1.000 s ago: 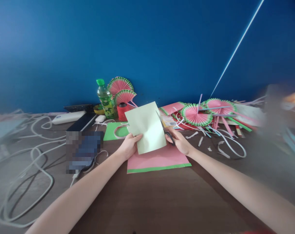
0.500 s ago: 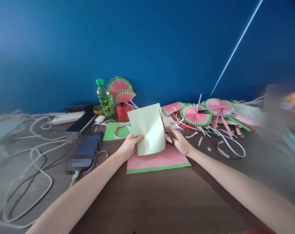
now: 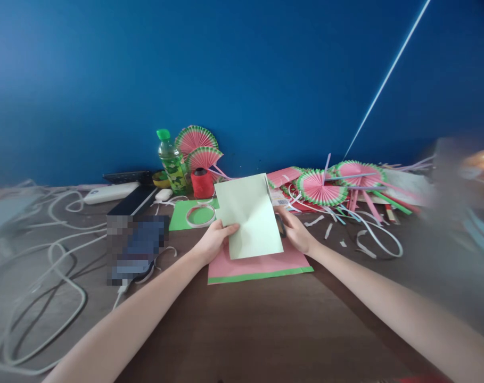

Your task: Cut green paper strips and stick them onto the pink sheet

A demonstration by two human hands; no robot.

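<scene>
My left hand [image 3: 215, 242] pinches the lower left side of a pale green sheet of paper [image 3: 249, 218], thumb on its front. At the sheet's right edge, my right hand [image 3: 296, 231] is closed on scissors [image 3: 280, 226]; the dark handle shows, while the paper hides most of the blades. A narrow strip along the upper right edge of the sheet stands slightly apart from it. Beneath the raised sheet, a pink paper with a green border [image 3: 261, 272] lies on the brown table [image 3: 257, 324].
Behind my left hand are a tape roll [image 3: 189, 217] on green paper [image 3: 178, 215], a red spool [image 3: 202, 183] and a green bottle [image 3: 172, 165]. A phone [image 3: 140, 247] and white cables [image 3: 84, 292] lie left. Pink-green paper fans [image 3: 321, 187] and paper scraps [image 3: 328, 231] lie right.
The pale green sheet has flattened and shifted slightly right and down, its lower right corner now swung outward. The scissor handle is more covered by it. Both hands stay nearly in place.
</scene>
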